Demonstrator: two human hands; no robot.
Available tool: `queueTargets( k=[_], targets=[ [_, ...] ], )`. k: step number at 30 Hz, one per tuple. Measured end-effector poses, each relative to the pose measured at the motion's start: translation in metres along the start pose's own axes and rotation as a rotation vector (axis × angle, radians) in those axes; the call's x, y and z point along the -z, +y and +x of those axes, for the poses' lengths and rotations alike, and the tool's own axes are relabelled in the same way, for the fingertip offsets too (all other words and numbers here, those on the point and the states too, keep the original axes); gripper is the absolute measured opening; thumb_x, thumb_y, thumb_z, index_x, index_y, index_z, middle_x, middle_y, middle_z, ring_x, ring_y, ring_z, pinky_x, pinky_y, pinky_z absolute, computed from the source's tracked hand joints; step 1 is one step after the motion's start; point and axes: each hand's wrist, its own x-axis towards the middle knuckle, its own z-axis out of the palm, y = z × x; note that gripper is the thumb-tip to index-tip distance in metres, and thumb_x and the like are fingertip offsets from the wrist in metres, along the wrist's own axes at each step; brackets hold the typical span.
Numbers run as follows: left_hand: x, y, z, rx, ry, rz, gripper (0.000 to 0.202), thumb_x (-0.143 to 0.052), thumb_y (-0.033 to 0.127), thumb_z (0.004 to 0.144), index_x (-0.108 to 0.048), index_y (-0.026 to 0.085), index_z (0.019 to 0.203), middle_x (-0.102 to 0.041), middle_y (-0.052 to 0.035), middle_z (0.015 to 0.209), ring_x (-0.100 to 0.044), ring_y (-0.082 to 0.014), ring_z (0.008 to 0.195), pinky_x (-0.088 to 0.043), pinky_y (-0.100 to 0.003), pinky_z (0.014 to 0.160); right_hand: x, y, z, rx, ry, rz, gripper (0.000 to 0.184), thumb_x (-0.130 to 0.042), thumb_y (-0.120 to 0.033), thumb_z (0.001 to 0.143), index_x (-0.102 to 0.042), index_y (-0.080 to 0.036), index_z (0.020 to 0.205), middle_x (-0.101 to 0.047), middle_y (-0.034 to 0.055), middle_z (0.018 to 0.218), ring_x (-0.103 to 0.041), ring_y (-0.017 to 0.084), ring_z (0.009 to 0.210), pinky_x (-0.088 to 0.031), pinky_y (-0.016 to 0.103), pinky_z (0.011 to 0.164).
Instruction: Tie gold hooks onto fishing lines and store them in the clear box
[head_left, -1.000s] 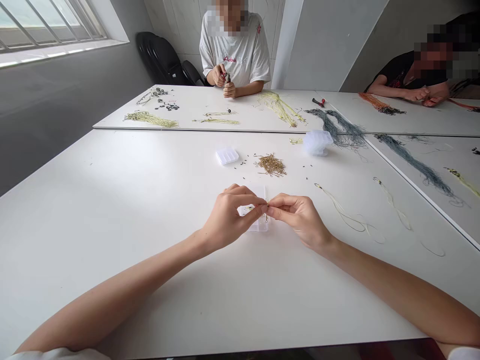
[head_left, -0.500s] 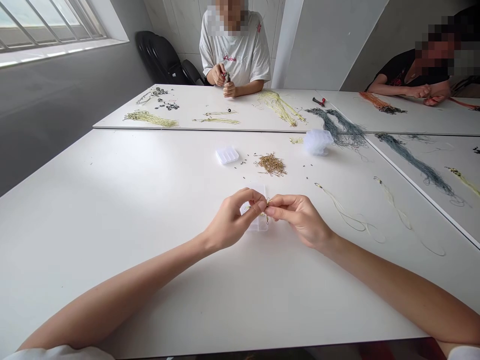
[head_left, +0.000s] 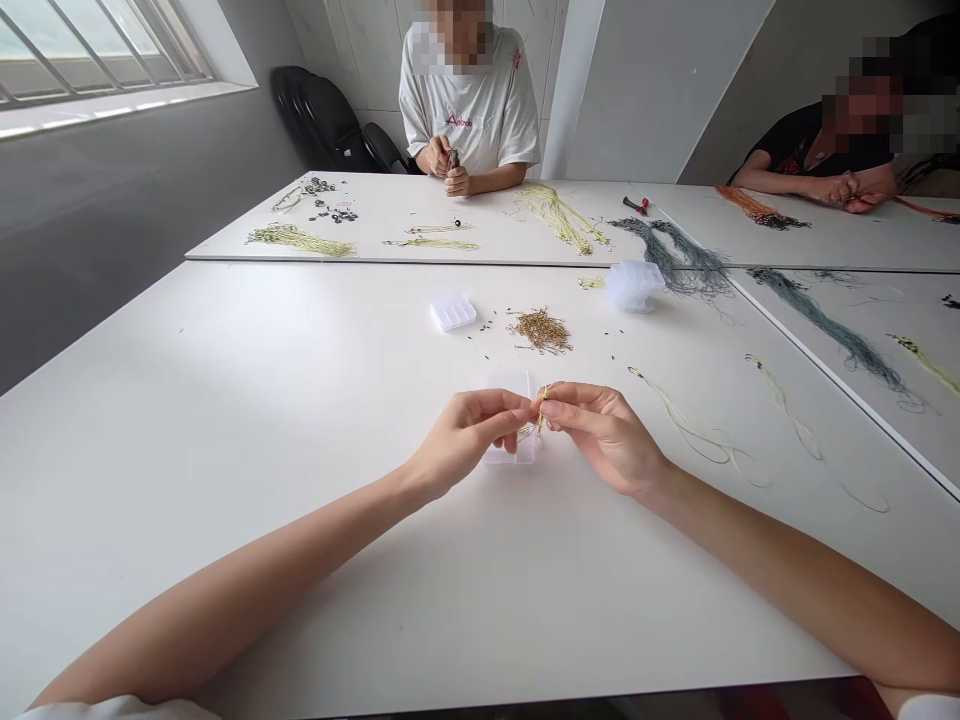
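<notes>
White table [head_left: 405,590]. Hands close together, fingertips meeting: right hand [head_left: 604,430] pinches yellow cord piece [head_left: 544,397] above clear box [head_left: 510,457]; left hand [head_left: 469,435] at it, grip unclear. Piece apparently unfinished, not yet set down. Two yellow lines [head_left: 686,425], 3 o'clock. Large gold heap [head_left: 544,330] remaining, 12 o'clock. Co-worker [head_left: 480,110] beyond; barred window [head_left: 90,50], 10 o'clock.

Barred window [head_left: 90,48], upper left; we note daylight on its sill [head_left: 180,98] and a pale sheen on the white table [head_left: 247,320]. Grey wall [head_left: 127,220] below. Black chair [head_left: 322,115] near the corner; behind it we see a panelled wall [head_left: 367,50].
</notes>
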Motion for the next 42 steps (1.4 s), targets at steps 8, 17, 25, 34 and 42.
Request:
queueTargets(
  k=[8, 17, 25, 34, 42],
  targets=[
    [0.002, 0.003, -0.001, -0.035, -0.051, 0.089, 0.023, -0.061, 0.037, 0.089, -0.071, 0.017, 0.086, -0.064, -0.0028, 0.078, -0.056, -0.0132, 0.075, -0.044, -0.027, 0.072, 0.000, 0.000, 0.000, 0.000, -0.002, 0.001, 0.006, -0.073, -0.025, 0.080, -0.075, -0.023, 0.074, -0.059, -0.0002, 0.071, -0.050, 0.015, 0.075, -0.038, 0.033, 0.075],
    [0.001, 0.012, -0.005, -0.289, 0.220, 0.413, 0.021, -0.058, 0.031, 0.091, -0.072, 0.018, 0.083, -0.067, -0.0026, 0.080, -0.053, -0.0132, 0.072, -0.043, -0.027, 0.067, -0.004, -0.001, -0.001, -0.019, -0.014, -0.051, 0.007, -0.074, -0.027, 0.078, -0.074, -0.023, 0.073, -0.060, 0.0000, 0.072, -0.050, 0.014, 0.073, -0.039, 0.030, 0.071],
    [0.006, 0.014, -0.002, -0.275, 0.238, 0.442, 0.022, -0.056, 0.032, 0.091, -0.072, 0.018, 0.084, -0.068, -0.0041, 0.084, -0.056, -0.0148, 0.074, -0.044, -0.027, 0.067, -0.003, 0.000, -0.002, -0.080, -0.059, -0.080, 0.008, -0.074, -0.029, 0.077, -0.073, -0.022, 0.073, -0.063, 0.0015, 0.072, -0.053, 0.016, 0.076, -0.042, 0.032, 0.074],
    [0.013, 0.025, -0.004, -0.393, 0.115, 0.689, 0.019, -0.056, 0.029, 0.091, -0.072, 0.019, 0.095, -0.069, -0.0023, 0.082, -0.058, -0.0116, 0.067, -0.045, -0.025, 0.065, -0.002, 0.002, -0.002, -0.080, -0.042, -0.124, 0.007, -0.073, -0.027, 0.078, -0.074, -0.022, 0.073, -0.065, 0.0008, 0.076, -0.054, 0.015, 0.075, -0.041, 0.031, 0.072],
    [0.014, 0.016, -0.003, -0.482, 0.080, 0.820, 0.022, -0.053, 0.027, 0.093, -0.075, 0.024, 0.098, -0.070, -0.0030, 0.080, -0.057, -0.0119, 0.061, -0.045, -0.026, 0.061, -0.004, 0.002, -0.003, -0.022, -0.032, -0.175, 0.006, -0.072, -0.028, 0.078, -0.075, -0.023, 0.079, -0.070, 0.0025, 0.082, -0.060, 0.018, 0.081, -0.045, 0.034, 0.077]
  ],
)
